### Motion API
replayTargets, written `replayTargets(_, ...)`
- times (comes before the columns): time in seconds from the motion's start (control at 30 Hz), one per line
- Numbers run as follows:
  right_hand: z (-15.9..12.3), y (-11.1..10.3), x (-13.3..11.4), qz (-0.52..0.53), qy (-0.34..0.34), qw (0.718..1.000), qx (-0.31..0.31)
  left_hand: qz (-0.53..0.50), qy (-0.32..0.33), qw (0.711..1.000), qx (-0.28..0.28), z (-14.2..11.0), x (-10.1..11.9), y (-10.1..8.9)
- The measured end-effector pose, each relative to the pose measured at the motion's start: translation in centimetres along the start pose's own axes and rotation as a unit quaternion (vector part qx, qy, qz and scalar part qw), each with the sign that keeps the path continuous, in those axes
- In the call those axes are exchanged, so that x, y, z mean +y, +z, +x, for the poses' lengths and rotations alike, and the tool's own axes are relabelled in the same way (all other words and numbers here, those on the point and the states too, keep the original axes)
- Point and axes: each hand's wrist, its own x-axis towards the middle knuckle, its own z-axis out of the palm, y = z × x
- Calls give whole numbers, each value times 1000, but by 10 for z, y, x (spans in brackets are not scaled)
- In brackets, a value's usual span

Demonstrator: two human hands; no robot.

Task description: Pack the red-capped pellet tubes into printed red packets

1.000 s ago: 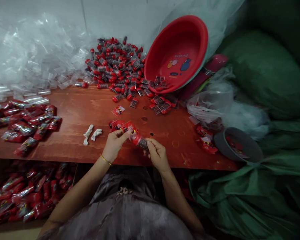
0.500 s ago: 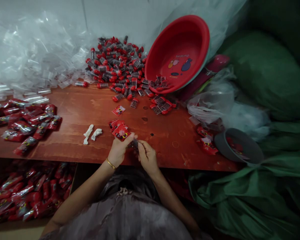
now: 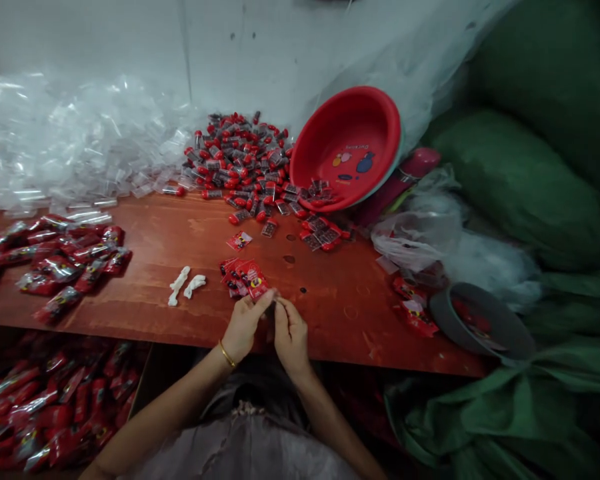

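My left hand [image 3: 244,325], with a gold bangle at the wrist, is closed on a red printed card [image 3: 257,283] that sticks up past the thumb. Thumb and fingers of my right hand [image 3: 292,335] are pinched together, touching the left fingertips. What they pinch is too small and dark to make out. Both hands are over the table's front edge. Just beyond them lies a small fan of red cards [image 3: 234,275], partly covered by the held one. A single red card [image 3: 239,241] lies farther back.
Clear plastic sleeves [image 3: 90,140] heap at the back left, beside red-capped small tubes [image 3: 240,160]. A red basin [image 3: 347,147] leans behind. Filled red packets [image 3: 75,257] lie left, with more in a box [image 3: 55,407] below. White finger covers [image 3: 179,285] and a grey bowl [image 3: 447,320] flank the hands.
The view has tilted up, so the table sits lower in it. My fingertips have drawn together, and the card in my left hand now stands out more clearly above the thumb.
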Motion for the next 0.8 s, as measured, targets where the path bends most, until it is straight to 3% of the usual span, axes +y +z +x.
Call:
replayTargets(0.13,1,-5,-2,38,43,998,-25,-16,19,1000,-4,2,2,-4)
replayTargets(0.3,2,-8,-1,-4,18,1000,9,-2,22,1000,-10,-3,-4,0)
replayTargets(0.43,4,-9,-1,20,27,999,-43,-14,8,1000,-9,-2,2,3)
replayTargets(0.67,3,-8,-3,174,98,971,-128,-24,-32,999,17,6,17,4)
replayTargets(0.8,5,-9,0,175,116,973,-93,-5,-50,999,-10,1,10,5)
